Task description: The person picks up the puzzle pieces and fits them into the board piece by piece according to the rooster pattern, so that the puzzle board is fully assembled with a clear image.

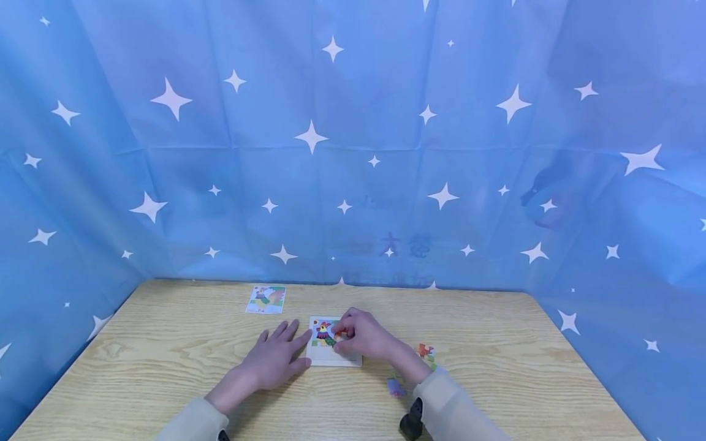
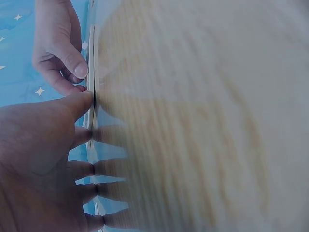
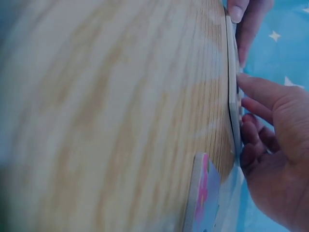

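Observation:
A small white puzzle board (image 1: 334,361) lies on the table, with a colourful rooster picture (image 1: 323,332) partly filled in on it. My left hand (image 1: 274,360) rests palm down with spread fingers, its thumb and index finger touching the board's left edge. Over the right part of the picture, my right hand (image 1: 361,335) pinches a puzzle piece with thumb and fingers, low against the board. The fingers hide most of that piece. In the right wrist view the thumb (image 3: 263,92) of this hand meets the board's top side.
A rooster picture card (image 1: 266,300) lies at the back left of the wooden table (image 1: 182,343). Loose puzzle pieces lie by the right forearm: an orange-red one (image 1: 425,350) and a blue-purple one (image 1: 394,387). A blue starry curtain (image 1: 353,184) hangs behind.

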{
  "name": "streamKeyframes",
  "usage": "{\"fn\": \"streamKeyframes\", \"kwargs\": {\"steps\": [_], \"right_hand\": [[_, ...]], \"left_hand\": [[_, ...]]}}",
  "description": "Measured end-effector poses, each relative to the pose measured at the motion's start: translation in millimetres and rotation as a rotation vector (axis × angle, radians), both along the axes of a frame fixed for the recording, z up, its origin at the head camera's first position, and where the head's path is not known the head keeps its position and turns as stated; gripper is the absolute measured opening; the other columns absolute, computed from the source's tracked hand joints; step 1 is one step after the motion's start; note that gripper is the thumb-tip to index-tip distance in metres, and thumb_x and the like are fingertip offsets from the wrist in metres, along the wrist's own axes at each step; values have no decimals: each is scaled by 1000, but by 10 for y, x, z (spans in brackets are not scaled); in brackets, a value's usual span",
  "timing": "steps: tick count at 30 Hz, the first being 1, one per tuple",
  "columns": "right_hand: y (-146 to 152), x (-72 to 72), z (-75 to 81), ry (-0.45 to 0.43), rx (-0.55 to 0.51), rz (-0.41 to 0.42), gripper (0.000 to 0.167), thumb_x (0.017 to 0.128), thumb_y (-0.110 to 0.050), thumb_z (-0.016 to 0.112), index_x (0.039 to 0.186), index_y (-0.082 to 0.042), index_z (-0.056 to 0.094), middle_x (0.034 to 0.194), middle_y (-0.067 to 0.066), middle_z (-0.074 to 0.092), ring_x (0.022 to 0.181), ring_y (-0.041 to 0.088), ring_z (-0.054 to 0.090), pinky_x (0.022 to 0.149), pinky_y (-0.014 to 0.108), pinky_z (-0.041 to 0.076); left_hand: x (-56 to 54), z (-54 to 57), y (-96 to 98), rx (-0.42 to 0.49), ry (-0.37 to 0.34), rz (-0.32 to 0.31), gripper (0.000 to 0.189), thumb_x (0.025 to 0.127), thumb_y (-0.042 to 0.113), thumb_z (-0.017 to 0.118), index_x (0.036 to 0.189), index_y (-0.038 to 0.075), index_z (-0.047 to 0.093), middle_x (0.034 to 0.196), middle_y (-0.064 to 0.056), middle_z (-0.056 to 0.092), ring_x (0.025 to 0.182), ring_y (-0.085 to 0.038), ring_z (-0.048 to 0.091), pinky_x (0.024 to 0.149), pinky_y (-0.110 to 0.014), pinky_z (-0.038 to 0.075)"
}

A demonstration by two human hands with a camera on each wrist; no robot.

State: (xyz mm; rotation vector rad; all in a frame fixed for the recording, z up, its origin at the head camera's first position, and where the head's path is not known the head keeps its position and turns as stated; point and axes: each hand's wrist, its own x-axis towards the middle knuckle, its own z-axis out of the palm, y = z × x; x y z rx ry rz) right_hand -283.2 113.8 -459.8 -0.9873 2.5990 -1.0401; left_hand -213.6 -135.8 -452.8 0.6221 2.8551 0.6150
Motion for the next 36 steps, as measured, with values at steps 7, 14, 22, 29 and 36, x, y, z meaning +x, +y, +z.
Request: {"fn": "streamKeyframes", "kwargs": {"steps": [7,14,22,29,36], "right_hand": [[20,-10,-21,9,-24,6,26,89,-12,82,113,-3,78,102,3,59,84,16,55,74,26,48],[23,-20,-50,11,-25,-21,23,90,-13,81,112,-7,80,101,-1,58,84,13,55,73,26,48],[0,-19,-82,1,-48,-59,18,90,-12,81,108,-7,81,99,-1,59,82,12,55,72,26,48],[-32,-13,-99,12,-77,-92,13,90,-9,80,102,-7,81,96,0,61,76,8,55,69,26,49],[-32,11,-65,-6,-84,-99,12,91,-8,79,102,-4,81,95,2,61,77,9,55,69,25,49]], "left_hand": [[-12,-11,5,-4,10,-2,60,104,43,58,155,11,48,161,-25,32,150,-46,25,112,-74,21],[-23,-31,-12,-2,3,-10,61,105,43,57,155,10,47,162,-25,31,150,-46,24,112,-74,21],[-27,-42,-18,5,1,-20,61,105,42,57,156,9,46,162,-27,29,150,-47,22,112,-75,20],[-32,-53,-12,5,11,-12,62,105,44,57,155,9,47,162,-26,31,150,-47,24,111,-75,21],[-32,-31,-2,6,10,-23,60,105,41,56,155,8,47,162,-27,30,150,-48,23,111,-75,20]]}}
